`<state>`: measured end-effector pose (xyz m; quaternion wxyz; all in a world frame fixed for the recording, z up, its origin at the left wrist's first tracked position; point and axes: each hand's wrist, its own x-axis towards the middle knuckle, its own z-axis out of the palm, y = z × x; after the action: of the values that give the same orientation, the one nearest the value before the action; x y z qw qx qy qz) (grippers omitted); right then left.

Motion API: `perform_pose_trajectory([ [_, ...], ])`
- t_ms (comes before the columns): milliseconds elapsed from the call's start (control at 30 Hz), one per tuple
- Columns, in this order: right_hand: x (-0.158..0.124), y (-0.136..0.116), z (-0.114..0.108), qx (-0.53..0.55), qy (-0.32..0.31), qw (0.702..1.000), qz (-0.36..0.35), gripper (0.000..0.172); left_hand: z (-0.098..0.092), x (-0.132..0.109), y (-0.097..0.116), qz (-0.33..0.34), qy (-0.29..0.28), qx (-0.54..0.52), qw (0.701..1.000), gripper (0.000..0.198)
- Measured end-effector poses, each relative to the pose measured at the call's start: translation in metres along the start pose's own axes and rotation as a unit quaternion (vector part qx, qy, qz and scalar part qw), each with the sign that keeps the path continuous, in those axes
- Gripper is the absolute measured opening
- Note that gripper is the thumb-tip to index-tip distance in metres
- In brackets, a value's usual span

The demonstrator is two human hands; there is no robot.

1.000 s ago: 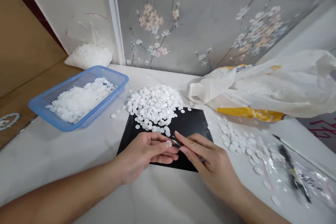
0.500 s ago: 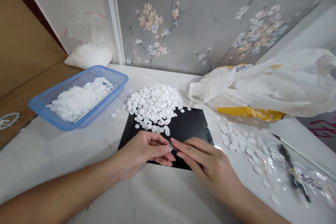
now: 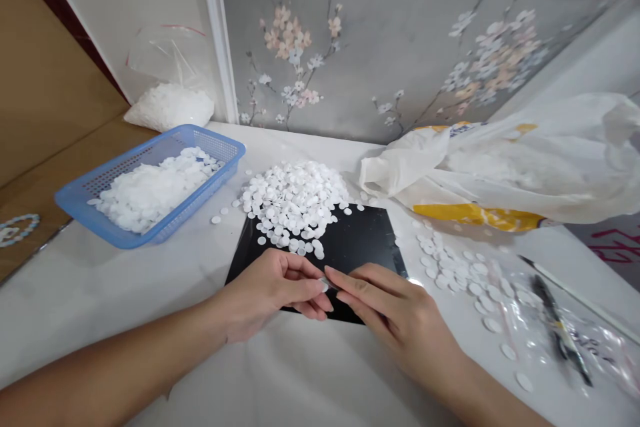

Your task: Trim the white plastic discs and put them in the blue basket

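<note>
My left hand and my right hand meet fingertip to fingertip over the near edge of a black sheet. My left fingers pinch a small white disc. My right fingers are pressed together on a thin metal tool, most of it hidden, whose tip touches that disc. A heap of white discs lies just beyond the hands, partly on the black sheet.
A blue basket with white discs stands at the left. A clear bag of white pieces leans on the wall behind it. A white and yellow plastic bag lies right. Loose discs and a black pen lie on clear plastic at the right.
Both hands have drawn slightly toward me along the black sheet, staying together at the fingertips. The disc stays pinched in my left fingers.
</note>
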<state>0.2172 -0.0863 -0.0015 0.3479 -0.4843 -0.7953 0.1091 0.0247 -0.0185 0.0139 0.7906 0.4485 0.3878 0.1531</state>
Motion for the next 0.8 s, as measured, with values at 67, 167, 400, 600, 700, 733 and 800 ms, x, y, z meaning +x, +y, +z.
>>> perform_pose_trajectory([
  [67,0.0001,-0.0002,0.0002,-0.001,0.0,1.0,-0.001,0.03,-0.0001,0.0001,0.0001,0.002,-0.003,0.001,1.0,0.019],
  [167,-0.0001,-0.0006,0.0002,-0.004,0.007,1.0,-0.009,0.029,-0.0004,-0.0002,0.0002,-0.001,-0.005,0.005,1.0,0.02],
  [400,-0.0008,-0.0004,-0.002,-0.022,0.007,0.999,-0.029,0.027,-0.0011,-0.0017,-0.0003,-0.001,-0.008,0.001,1.0,0.019],
  [600,-0.0008,-0.0007,-0.0007,-0.031,0.009,0.999,-0.035,0.027,-0.0015,0.0003,-0.0002,0.001,-0.015,0.003,1.0,0.019],
  [700,0.0004,-0.0018,-0.0013,-0.038,0.006,0.999,-0.021,0.028,-0.0015,0.0003,0.0005,0.001,-0.015,0.009,1.0,0.02],
  [733,0.0005,-0.0011,-0.0019,-0.043,0.004,0.999,-0.007,0.029,-0.0013,0.0001,0.0008,-0.001,-0.014,0.009,1.0,0.021],
  [800,-0.0009,0.0035,-0.0029,-0.072,0.002,0.997,0.04,0.032,-0.0006,-0.0007,0.0012,-0.005,-0.012,0.014,1.0,0.021],
])
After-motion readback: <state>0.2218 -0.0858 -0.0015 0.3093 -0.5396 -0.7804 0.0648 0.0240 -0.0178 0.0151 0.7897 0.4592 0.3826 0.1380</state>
